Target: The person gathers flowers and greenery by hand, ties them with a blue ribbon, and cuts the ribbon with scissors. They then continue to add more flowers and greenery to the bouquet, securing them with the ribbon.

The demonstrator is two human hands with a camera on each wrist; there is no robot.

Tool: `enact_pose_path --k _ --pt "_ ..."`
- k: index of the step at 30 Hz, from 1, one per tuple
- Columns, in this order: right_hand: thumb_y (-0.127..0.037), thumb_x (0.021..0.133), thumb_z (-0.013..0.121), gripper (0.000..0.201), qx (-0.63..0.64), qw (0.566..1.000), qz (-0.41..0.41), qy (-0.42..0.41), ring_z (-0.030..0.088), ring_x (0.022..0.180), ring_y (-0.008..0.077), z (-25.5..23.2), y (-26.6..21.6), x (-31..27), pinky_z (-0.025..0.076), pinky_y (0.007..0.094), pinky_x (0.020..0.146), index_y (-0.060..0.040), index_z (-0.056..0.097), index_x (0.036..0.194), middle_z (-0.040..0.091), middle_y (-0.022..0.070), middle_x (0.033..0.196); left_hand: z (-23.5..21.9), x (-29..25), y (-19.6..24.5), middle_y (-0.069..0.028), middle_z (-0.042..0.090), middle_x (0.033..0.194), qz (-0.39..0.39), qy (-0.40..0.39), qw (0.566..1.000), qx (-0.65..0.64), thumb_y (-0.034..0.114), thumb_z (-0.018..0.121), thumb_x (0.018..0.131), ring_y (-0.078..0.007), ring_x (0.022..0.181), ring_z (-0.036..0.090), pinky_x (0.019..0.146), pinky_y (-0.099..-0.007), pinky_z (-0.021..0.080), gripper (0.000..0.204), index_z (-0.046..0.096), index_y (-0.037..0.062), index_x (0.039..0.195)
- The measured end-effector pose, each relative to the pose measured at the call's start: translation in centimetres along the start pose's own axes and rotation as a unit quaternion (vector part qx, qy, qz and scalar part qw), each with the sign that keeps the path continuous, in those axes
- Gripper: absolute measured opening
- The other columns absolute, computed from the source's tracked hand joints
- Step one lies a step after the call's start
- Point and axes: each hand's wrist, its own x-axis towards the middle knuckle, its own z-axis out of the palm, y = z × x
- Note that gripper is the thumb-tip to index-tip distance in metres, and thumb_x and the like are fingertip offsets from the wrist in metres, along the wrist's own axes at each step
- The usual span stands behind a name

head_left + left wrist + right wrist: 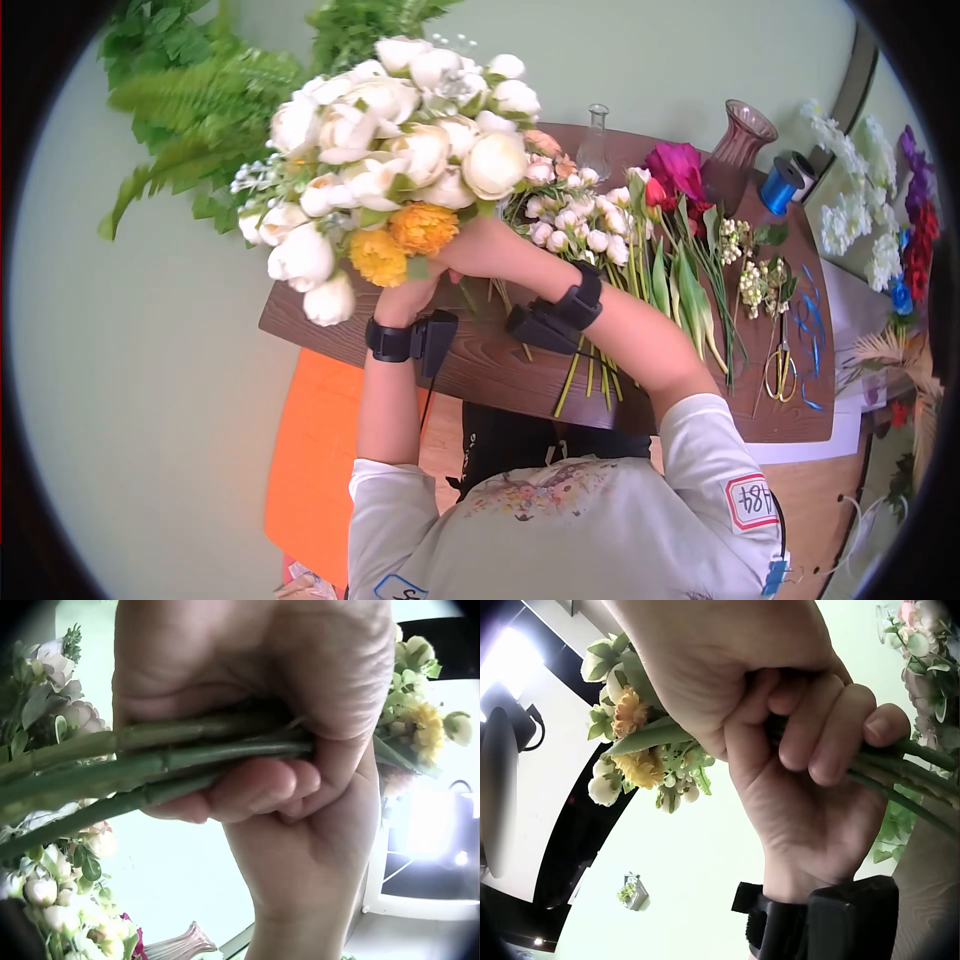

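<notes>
A bouquet of white blooms (375, 150) with orange-yellow flowers (425, 228) is held up at the upper left of the head view. Both hands close together grip its green stems (112, 769) just under the blooms. The left hand (408, 298) is lower and to the left; the right hand (485, 250) crosses over beside it. In the right wrist view the right hand (735, 660) curls its fingers round the stems, against the left hand (817, 817). Blooms and overlapping hands hide part of the grip.
On the brown table (480, 375) lie pale pink roses (600, 225), long-stemmed tulips, a magenta flower (675, 170), scissors (781, 370) and blue ribbon. A clear bottle (595, 145), a purple vase (738, 150) and a blue spool (780, 187) stand behind. An orange surface (320, 450) shows lower left.
</notes>
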Motion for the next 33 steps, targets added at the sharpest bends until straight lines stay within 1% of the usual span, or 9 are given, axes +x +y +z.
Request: enact_pose_path --k 2,4,7,10,12,13,21,28,33 --pt "-0.016 0.072 0.059 0.030 -0.073 0.880 -0.429 0.188 0.058 0.050 0.0108 1.1 3.0 2.6 0.047 0.0230 0.060 0.0009 0.053 0.096 0.062 0.0053 0.073 2.2 -0.4 0.6 -0.0009 0.052 0.071 -0.022 0.261 0.953 -0.155 0.008 0.053 0.076 -0.0106 0.066 0.048 0.061 -0.0229 0.040 0.005 0.054 0.0053 0.079" --pt "-0.012 0.065 0.059 0.030 -0.019 0.906 -0.394 0.156 0.059 0.055 0.0228 0.9 2.6 2.9 0.047 0.0324 0.050 0.0045 0.053 0.089 0.059 0.0186 0.073 2.1 0.1 0.9 -0.0011 0.052 0.072 -0.025 0.271 0.938 -0.216 0.004 0.050 0.076 -0.0097 0.067 0.047 0.061 -0.0216 0.039 0.004 0.053 0.0034 0.079" --pt "-0.017 0.066 0.058 0.027 -0.005 0.995 -0.076 0.062 0.059 0.063 0.0282 -0.1 0.4 1.7 0.047 0.0320 0.056 0.0042 0.055 0.084 0.059 0.0178 0.068 0.5 1.2 0.8 -0.0018 0.052 0.079 0.037 0.017 0.976 -0.213 0.001 0.049 0.076 -0.0083 0.070 0.047 0.063 -0.0204 0.039 0.007 0.052 0.0005 0.083" --pt "-0.017 0.065 0.058 0.028 0.014 0.976 -0.180 0.121 0.058 0.066 0.0319 -0.9 1.0 2.0 0.047 0.0335 0.059 0.0029 0.055 0.085 0.058 0.0204 0.070 0.5 3.6 -0.7 -0.0029 0.051 0.090 0.196 -0.215 0.889 -0.354 0.001 0.051 0.076 -0.0092 0.078 0.047 0.069 -0.0223 0.040 0.016 0.050 -0.0017 0.092" --pt "-0.015 0.064 0.058 0.029 -0.070 0.916 -0.340 0.202 0.057 0.073 0.0338 -1.7 2.9 2.9 0.046 0.0345 0.065 0.0015 0.056 0.087 0.058 0.0216 0.075 4.0 3.3 2.0 -0.0035 0.052 0.092 0.127 0.220 0.956 -0.150 0.002 0.051 0.077 -0.0105 0.081 0.048 0.070 -0.0234 0.040 0.018 0.050 -0.0019 0.094" --pt "-0.014 0.063 0.058 0.029 -0.062 0.908 -0.355 0.215 0.056 0.076 0.0336 -2.1 2.5 2.0 0.045 0.0347 0.068 0.0013 0.056 0.088 0.058 0.0217 0.078 4.3 3.7 1.8 -0.0046 0.051 0.097 0.118 0.242 0.953 -0.136 0.003 0.051 0.078 -0.0123 0.086 0.047 0.073 -0.0249 0.040 0.021 0.049 -0.0027 0.098" --pt "-0.018 0.064 0.058 0.035 -0.108 0.899 -0.345 0.245 0.055 0.083 0.0323 -6.9 2.5 -2.4 0.043 0.0343 0.072 -0.0013 0.055 0.094 0.058 0.0184 0.086 9.4 6.9 2.8 -0.0048 0.049 0.095 0.150 0.190 0.969 0.055 0.006 0.049 0.078 -0.0103 0.083 0.047 0.069 -0.0258 0.041 0.020 0.045 0.0002 0.096" --pt "-0.018 0.063 0.060 0.037 -0.155 0.861 -0.341 0.345 0.056 0.078 0.0310 -9.6 2.7 -5.7 0.044 0.0341 0.069 0.0003 0.053 0.094 0.059 0.0172 0.081 14.5 8.7 5.6 0.0000 0.048 0.074 0.134 0.072 0.980 -0.132 -0.001 0.044 0.073 -0.0059 0.059 0.044 0.048 -0.0195 0.034 0.008 0.046 0.0037 0.078" --pt "-0.013 0.063 0.057 0.030 -0.028 0.939 -0.175 0.295 0.055 0.065 0.0139 -10.8 2.7 -8.2 0.046 0.0298 0.060 0.0059 0.053 0.086 0.059 0.0120 0.070 17.1 9.6 6.5 -0.0010 0.049 0.071 0.065 0.034 0.980 -0.184 -0.001 0.041 0.075 -0.0059 0.056 0.044 0.046 -0.0198 0.033 0.009 0.048 0.0038 0.077"
